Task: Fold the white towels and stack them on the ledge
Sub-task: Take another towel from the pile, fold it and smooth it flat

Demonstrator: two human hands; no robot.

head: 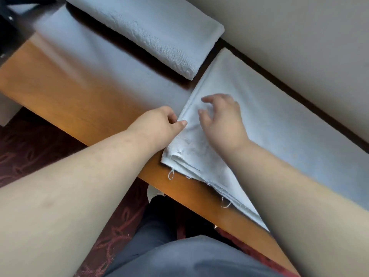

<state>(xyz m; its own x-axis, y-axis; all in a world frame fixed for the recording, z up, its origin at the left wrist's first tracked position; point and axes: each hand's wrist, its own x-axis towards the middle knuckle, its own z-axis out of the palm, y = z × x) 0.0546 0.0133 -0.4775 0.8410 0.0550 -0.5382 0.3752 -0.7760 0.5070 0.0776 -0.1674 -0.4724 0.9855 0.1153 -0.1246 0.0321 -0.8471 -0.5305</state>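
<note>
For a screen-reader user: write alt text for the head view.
Left hand pinches the edge of a folded white towel on a wooden ledge, while the right hand hovers over it, fingers spread. Another folded towel lies beyond.

head view looks steeply down, close, perhaps tilted.

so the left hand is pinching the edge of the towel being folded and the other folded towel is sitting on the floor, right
Not quite. The left hand does pinch the edge of the towel being folded, but the other folded towel is not on the floor. The head view shows it lying on the wooden ledge, further along by the wall.
</note>
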